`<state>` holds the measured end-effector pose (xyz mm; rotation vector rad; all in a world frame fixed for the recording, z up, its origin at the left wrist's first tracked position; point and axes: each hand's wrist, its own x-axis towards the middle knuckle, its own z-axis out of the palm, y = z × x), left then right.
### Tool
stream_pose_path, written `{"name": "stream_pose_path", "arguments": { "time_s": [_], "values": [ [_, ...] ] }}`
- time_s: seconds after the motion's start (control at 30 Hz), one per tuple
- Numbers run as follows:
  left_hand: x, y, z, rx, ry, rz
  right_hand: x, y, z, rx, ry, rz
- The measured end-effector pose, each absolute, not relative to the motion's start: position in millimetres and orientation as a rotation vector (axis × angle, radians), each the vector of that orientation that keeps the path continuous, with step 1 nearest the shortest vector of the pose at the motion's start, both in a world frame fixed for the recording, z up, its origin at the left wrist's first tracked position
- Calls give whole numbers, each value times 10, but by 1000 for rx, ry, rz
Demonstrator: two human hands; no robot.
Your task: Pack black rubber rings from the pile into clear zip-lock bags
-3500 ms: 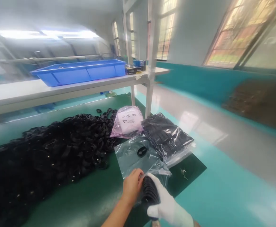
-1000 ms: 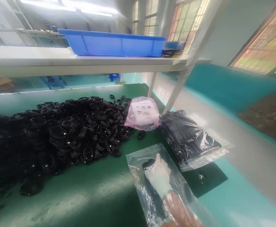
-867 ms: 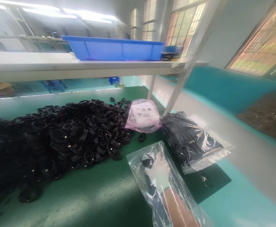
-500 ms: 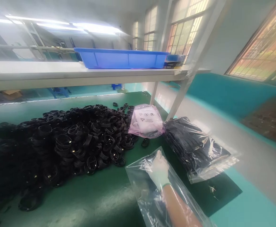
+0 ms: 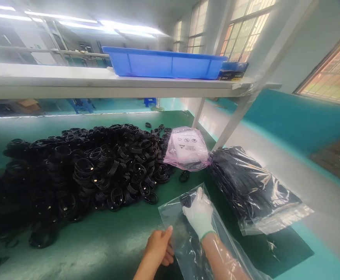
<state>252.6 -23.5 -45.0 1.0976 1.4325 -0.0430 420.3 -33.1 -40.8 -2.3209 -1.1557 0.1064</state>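
Note:
A large clear plastic bag (image 5: 180, 237) lies on the green table in front of me. My right hand (image 5: 199, 214), in a white glove with a green cuff, reaches inside it toward the far end. Its thumb stands apart from the other fingers, and nothing shows clearly in its grip. My bare left hand (image 5: 160, 245) pinches the left edge of the bag between thumb and fingers. A heap of coiled black cables (image 5: 108, 167) spreads over the table to the left. One loose coil (image 5: 184, 176) lies just beyond the bag.
A filled clear bag of black items (image 5: 251, 186) lies at the right. Behind the hands sits a pinkish bag with a white printed packet (image 5: 187, 146). A blue bin (image 5: 170, 64) stands on the white shelf (image 5: 70, 87) above, whose post (image 5: 234, 120) comes down at the right.
My left hand has come into view and taken hold of the bag's left edge. My right hand stays inside the bag, its thumb now further out. The view has shifted slightly.

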Motion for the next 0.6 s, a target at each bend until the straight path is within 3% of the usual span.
{"name": "stream_pose_path", "arguments": {
  "time_s": [0.13,0.27,0.4,0.6],
  "values": [
    [2569,-231,-498,1243,1431,24,4191,-297,-412,-2365,-1122,112],
    [2524,-190,-349,2053,1646,210,4150,-489,-385,-2258,-1228,145],
    [2497,-64,-564,2736,1366,464,4103,-820,-327,-2142,-1345,199],
    [2423,-57,-897,2914,1288,402,4173,-923,-204,-2114,-1311,398]
  ]
}}
